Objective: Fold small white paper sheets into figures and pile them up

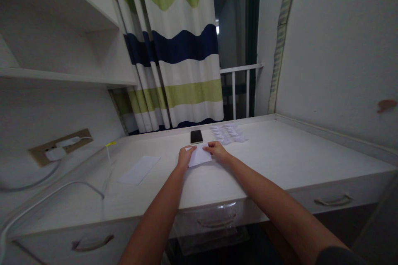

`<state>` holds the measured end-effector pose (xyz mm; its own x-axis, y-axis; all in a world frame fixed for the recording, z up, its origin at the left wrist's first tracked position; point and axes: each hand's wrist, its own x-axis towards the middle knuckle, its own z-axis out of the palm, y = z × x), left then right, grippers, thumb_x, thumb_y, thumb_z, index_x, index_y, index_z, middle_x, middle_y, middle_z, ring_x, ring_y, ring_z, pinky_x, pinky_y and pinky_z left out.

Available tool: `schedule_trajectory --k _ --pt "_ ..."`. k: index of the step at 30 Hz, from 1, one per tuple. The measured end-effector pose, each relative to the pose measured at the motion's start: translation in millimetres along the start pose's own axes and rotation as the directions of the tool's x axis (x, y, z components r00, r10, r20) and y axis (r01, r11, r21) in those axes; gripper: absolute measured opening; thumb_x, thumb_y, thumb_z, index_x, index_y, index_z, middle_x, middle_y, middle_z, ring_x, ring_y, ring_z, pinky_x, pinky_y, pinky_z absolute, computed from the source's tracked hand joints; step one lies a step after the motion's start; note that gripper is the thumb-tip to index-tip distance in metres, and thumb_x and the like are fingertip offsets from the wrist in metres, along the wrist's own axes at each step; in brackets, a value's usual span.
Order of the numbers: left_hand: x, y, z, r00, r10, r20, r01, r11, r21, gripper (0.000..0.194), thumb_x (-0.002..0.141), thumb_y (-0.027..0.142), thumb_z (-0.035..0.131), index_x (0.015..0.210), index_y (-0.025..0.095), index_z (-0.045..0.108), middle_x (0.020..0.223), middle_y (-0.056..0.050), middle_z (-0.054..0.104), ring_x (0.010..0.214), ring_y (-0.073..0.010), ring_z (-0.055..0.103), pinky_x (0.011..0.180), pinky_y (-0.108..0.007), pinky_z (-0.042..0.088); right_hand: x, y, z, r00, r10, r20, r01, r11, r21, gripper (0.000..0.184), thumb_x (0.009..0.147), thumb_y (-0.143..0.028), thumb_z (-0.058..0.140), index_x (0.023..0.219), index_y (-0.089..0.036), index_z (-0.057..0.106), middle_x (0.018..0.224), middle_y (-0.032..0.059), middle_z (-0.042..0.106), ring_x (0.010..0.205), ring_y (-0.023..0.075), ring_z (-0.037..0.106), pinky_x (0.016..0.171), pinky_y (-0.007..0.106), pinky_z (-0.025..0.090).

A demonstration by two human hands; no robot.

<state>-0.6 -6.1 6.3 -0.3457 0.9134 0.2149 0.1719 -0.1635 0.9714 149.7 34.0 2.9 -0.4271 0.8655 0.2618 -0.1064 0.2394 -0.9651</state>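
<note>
Just nearer than one dark-screened phone (196,136), pinching one white paper sheet (200,156) between left hand (185,155) and right hand (218,150). Left of the phone, can see one loose sheet (139,169) on the desk (280,149); right of the phone, several white pieces (229,133), too blurred to count. Below the phone, can count three drawers (59,240).

Arms (264,184) stretch forward — left hand (185,155) and right hand (219,150) near each other, both apparently pinching.

Striped curtain (188,45), white railing (241,68), shelf (62,76)
</note>
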Motion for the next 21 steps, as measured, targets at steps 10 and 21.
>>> schedule_trajectory --k 10,21 --pt "1.6 -0.4 2.2 0.993 0.060 -0.104 -0.052 0.996 0.078 0.018 0.056 0.033 0.060 0.060 0.016 0.065 0.055 -0.001 0.058 0.059 -0.0153 0.053 0.055 -0.024 0.037 -0.3 0.0 3.0 0.976 -0.216 -0.022 0.198 0.926 -0.320 0.020 0.069 -0.029 0.056 0.073 -0.012 0.065 0.062 0.0014 0.058 0.059 0.0113 0.049 0.053 0.022 0.037" --pt "-2.8 5.1 3.1 0.992 -0.029 -0.120 -0.002 0.968 -0.253 0.022 0.049 0.031 0.063 0.061 0.013 0.065 0.060 -0.003 0.062 0.056 -0.0137 0.051 0.058 -0.026 0.038 -19.8 -19.8 12.4 0.806 -0.522 0.280 0.484 0.309 -0.819 0.031 0.077 -0.013 0.047 0.102 -0.023 0.061 0.087 0.0047 0.056 0.074 0.0125 0.052 0.067 0.022 0.040"
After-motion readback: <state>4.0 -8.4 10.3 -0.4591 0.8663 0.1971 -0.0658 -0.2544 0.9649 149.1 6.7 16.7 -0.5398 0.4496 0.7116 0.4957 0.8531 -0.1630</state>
